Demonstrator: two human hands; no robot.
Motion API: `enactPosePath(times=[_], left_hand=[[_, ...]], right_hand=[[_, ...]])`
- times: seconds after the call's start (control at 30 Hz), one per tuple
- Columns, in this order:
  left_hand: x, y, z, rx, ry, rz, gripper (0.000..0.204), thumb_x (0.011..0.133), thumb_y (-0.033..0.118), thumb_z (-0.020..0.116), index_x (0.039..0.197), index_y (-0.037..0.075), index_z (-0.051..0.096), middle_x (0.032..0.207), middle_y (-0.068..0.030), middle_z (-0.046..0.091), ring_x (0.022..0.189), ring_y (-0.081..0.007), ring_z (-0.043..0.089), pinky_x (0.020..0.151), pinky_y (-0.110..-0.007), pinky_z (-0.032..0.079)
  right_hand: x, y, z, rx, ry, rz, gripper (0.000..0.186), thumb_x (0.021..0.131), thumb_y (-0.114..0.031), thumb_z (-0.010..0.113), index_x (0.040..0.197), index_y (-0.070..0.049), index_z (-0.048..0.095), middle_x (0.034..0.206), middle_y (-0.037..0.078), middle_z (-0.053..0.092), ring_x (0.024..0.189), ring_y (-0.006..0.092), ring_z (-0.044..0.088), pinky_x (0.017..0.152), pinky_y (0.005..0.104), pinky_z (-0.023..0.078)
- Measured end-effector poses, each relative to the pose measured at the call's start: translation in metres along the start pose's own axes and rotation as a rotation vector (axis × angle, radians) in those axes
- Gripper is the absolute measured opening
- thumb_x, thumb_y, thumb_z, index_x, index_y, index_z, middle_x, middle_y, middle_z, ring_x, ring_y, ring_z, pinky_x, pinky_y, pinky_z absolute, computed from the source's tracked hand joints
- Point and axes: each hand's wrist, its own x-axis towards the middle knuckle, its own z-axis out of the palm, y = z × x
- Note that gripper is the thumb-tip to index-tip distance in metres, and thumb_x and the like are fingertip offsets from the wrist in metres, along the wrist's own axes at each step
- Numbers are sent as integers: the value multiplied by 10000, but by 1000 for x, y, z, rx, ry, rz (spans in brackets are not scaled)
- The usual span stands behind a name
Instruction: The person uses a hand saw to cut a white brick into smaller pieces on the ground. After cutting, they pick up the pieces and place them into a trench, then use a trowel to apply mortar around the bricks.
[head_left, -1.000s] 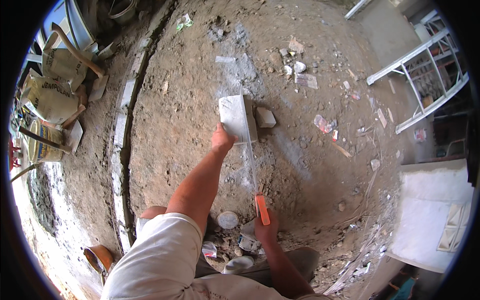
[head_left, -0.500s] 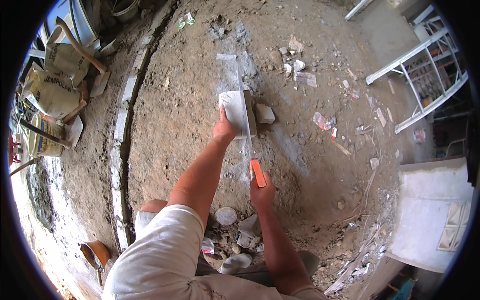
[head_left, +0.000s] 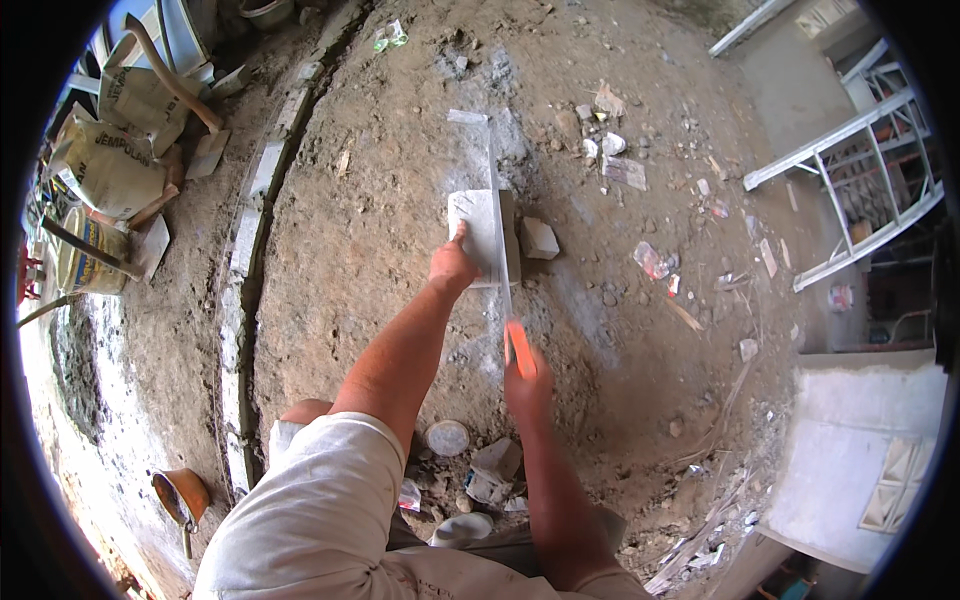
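Note:
A pale grey lightweight concrete block [head_left: 478, 218] lies on the dirt ahead of me. My left hand [head_left: 454, 264] grips its near left part, one finger stretched along the top. In my right hand [head_left: 529, 385], slightly blurred, is the orange handle of a handsaw [head_left: 502, 240]. Its long thin blade runs away from me across the block, near the block's right side, and past its far edge. How deep the blade sits in the block I cannot tell. A smaller pale block piece [head_left: 540, 239] lies just right of the block. Grey-white dust surrounds them.
Paper and plastic scraps [head_left: 650, 262] litter the ground to the right, below a metal ladder-like frame [head_left: 850, 150]. Sacks [head_left: 110, 165], a bucket [head_left: 92, 245] and long-handled tools stand at left, beyond a low block edging [head_left: 242, 245]. Rubble [head_left: 492, 468] lies by my feet.
The view has shifted slightly. The handsaw has slid a little away from me along the block. My left hand stays on the block.

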Motion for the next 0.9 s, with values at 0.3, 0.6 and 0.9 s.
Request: enactPosePath(times=[0.3, 0.6, 0.9], left_hand=[[7, -11, 5, 37, 40, 56, 1101, 683, 195, 870, 1556, 247, 202, 1171, -183, 668, 1123, -328, 633, 960, -377, 514], [8, -11, 2, 20, 5, 29, 1106, 680, 191, 875, 1556, 247, 203, 1178, -171, 670, 1126, -322, 634, 974, -378, 510], [-1, -8, 0, -36, 23, 38, 1068, 699, 142, 839, 1556, 239, 209, 1145, -178, 681, 1088, -305, 656, 950, -370, 524]], right_hand=[[-126, 31, -42, -83, -138, 107, 439, 849, -29, 597, 1280, -108, 608, 831, 162, 609, 778, 362, 631, 662, 422, 497], [19, -10, 7, -32, -94, 75, 229, 849, -56, 601, 1073, -17, 628, 860, 191, 622, 783, 369, 637, 660, 430, 487], [-49, -4, -30, 0, -139, 126, 240, 863, -41, 591, 1101, -32, 618, 853, 170, 625, 788, 339, 641, 676, 422, 495]])
